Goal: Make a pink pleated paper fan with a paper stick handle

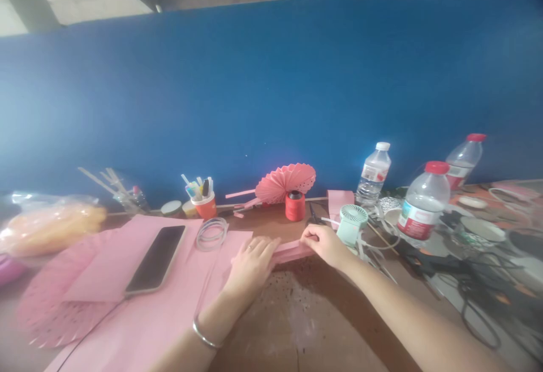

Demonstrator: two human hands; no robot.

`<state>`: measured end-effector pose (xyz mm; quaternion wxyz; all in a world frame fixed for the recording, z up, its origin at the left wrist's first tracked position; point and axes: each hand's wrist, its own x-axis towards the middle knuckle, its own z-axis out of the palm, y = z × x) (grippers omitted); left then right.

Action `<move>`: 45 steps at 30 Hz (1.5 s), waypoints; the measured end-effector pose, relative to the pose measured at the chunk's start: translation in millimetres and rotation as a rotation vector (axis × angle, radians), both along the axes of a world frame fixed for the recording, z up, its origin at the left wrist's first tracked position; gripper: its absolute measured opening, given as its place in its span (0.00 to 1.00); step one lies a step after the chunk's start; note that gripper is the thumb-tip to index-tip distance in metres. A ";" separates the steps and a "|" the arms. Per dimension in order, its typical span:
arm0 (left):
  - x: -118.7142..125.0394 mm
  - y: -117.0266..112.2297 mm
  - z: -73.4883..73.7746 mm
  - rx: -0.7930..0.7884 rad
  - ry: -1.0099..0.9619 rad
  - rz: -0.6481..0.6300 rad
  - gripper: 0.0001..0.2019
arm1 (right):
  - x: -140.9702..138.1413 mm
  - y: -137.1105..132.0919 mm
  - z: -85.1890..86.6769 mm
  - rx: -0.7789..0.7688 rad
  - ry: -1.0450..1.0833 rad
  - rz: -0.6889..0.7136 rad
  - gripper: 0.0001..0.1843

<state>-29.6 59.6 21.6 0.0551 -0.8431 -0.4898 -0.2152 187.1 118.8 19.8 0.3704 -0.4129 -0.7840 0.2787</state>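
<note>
A narrow folded strip of pink paper (292, 251) lies on the brown table between my hands. My left hand (251, 263), with a ring and a wrist bangle, presses down on the strip's left end, fingers bent together. My right hand (323, 243) pinches the strip's right end. More pink paper sheets (161, 310) spread to the left under my left forearm.
A dark phone (156, 259) rests on pink paper at left. Behind stand a pink paper fan (283, 182), red thread spool (294, 206), orange pen cup (204, 202), small green desk fan (351, 223) and three water bottles (422, 202). Cables and clutter fill the right side.
</note>
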 end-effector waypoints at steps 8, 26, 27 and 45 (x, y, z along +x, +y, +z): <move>-2.4 -2.2 -2.3 -0.078 -0.022 0.128 0.14 | 5.1 1.8 2.9 -0.087 0.052 -0.013 0.10; -1.5 -0.2 1.6 -0.191 -0.386 0.116 0.11 | -3.4 -13.9 6.7 0.014 0.151 0.166 0.15; -1.1 -1.2 1.7 -0.178 -0.328 0.103 0.11 | -4.1 -13.8 5.8 0.032 0.151 0.148 0.14; 3.2 -3.0 0.0 -0.208 -0.358 0.032 0.10 | -13.8 -19.0 -1.7 -0.053 0.271 -0.057 0.23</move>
